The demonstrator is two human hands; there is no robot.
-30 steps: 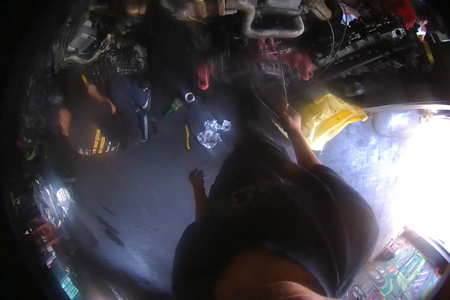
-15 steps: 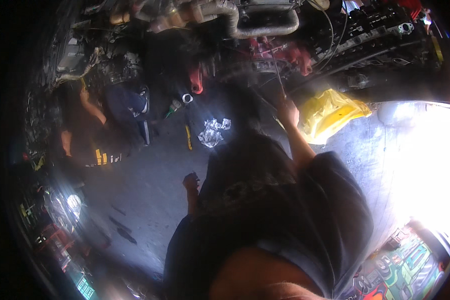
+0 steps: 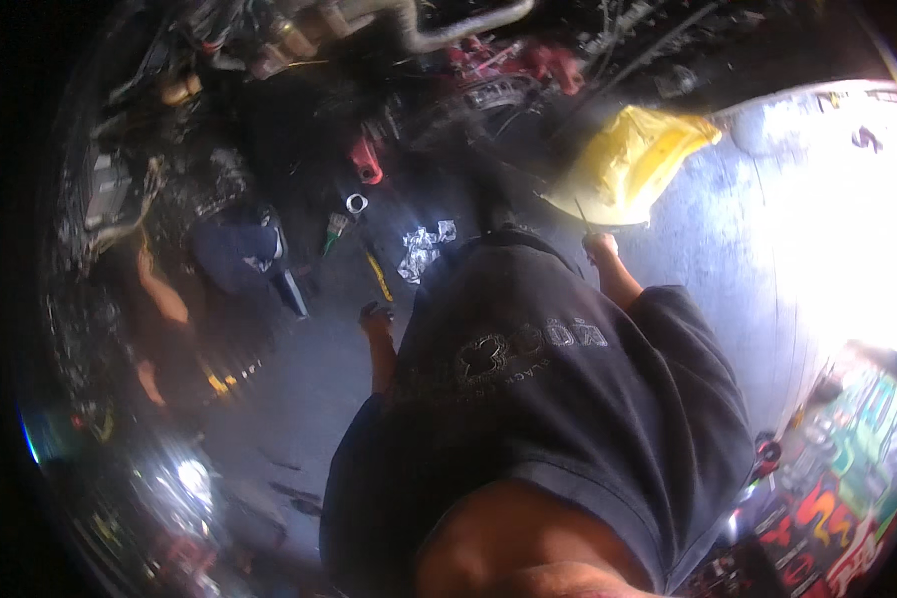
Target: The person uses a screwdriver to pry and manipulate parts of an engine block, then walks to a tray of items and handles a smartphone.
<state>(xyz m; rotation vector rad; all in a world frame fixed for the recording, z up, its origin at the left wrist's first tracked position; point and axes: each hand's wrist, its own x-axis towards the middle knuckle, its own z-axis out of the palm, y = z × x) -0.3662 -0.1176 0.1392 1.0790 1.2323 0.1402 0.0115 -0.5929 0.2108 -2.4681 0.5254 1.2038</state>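
Note:
My right hand [image 3: 600,246] is closed around a thin metal rod-like tool [image 3: 581,210] that points up and away from me. It is beside the near edge of a crumpled yellow plastic sheet or bag [image 3: 628,164]. At my left side hangs my left hand [image 3: 377,319], fingers curled around something dark that is too small and blurred to name. Ahead of it on the dark floor lie a yellow-handled tool [image 3: 379,276], a green-and-white object [image 3: 335,231], a white ring [image 3: 357,203] and a crumpled silvery sheet [image 3: 424,251].
Ahead, dark machinery holds a red bracket-like part [image 3: 366,162], a red assembly [image 3: 528,65] and a bent metal pipe [image 3: 458,32]. On the left, a co-worker in a dark blue cap [image 3: 234,251] reaches an arm [image 3: 161,287] toward the machinery. Bright light washes the floor at right.
My right hand has drawn back from the red assembly with the rod-like tool, which now points up beside the yellow sheet. The view has shifted, and my left hand is still low at my side.

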